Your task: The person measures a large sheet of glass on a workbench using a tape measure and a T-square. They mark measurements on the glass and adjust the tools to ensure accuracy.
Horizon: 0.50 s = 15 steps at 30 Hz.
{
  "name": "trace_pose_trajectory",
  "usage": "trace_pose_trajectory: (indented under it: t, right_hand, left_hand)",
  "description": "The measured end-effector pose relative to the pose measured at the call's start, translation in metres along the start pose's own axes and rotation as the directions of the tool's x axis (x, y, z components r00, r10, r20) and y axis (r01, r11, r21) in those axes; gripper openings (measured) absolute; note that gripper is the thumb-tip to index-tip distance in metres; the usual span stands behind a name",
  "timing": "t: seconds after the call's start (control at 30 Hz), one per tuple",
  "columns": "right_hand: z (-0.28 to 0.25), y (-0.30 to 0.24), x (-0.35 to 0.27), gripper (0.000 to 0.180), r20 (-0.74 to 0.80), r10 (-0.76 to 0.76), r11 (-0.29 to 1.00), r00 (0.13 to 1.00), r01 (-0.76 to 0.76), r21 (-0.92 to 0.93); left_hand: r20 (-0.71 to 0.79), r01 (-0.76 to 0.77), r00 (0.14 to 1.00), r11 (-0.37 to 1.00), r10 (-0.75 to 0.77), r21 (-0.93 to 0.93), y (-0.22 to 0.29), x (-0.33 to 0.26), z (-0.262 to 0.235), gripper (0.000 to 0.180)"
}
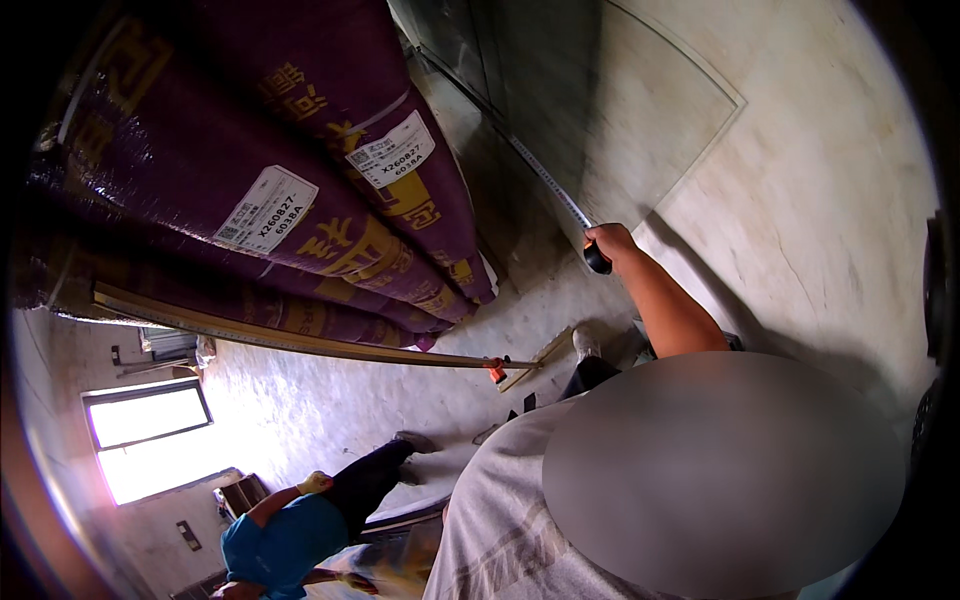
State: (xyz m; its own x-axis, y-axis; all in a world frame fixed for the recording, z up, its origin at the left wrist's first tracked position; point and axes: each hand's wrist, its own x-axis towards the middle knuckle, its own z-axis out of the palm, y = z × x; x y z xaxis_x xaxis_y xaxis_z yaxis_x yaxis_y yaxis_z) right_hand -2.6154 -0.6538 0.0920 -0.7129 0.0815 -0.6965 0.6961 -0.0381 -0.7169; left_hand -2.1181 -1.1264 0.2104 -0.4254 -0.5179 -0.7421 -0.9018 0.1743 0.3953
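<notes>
Right of centre, the right hand (610,243) has its grip closed on a black tape measure (597,260), its blade (545,180) already drawn out toward the upper middle; left hand unseen, purple rolls (300,180) upper left.

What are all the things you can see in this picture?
wrapped rolls: several, purple with gold pattern, stacked upper left
labels: two, white, on the rolls
long strip: one, tan with an orange end, below the rolls
tape measure: one, black case, blade pulled out, centre
window: one, bright, lower left
floor: pale, right
person in blue top: one, bottom left
person in grey top: one, bottom centre, their hand holds the tape measure
own hands: none in view
</notes>
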Motion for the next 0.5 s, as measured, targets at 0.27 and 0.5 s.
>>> trace_pose_trajectory:
  t: [0.27,0.5]
  right_hand:
    - [0.0035,-0.0055,-0.0060,0.021,0.013,0.017,0.999,1.000,-0.017,0.038]
    - [0.0020,-0.0002,-0.0004,0.021,0.057,-0.030,0.996,0.998,0.025,0.085]
  left_hand:
    - [0.007,0.009,1.000,1.000,-0.010,0.011,-0.0037,0.0004,0.0025,0.030]
    - [0.016,0.012,1.000,1.000,-0.012,0.024,-0.0061,0.0027,0.0049,0.031]
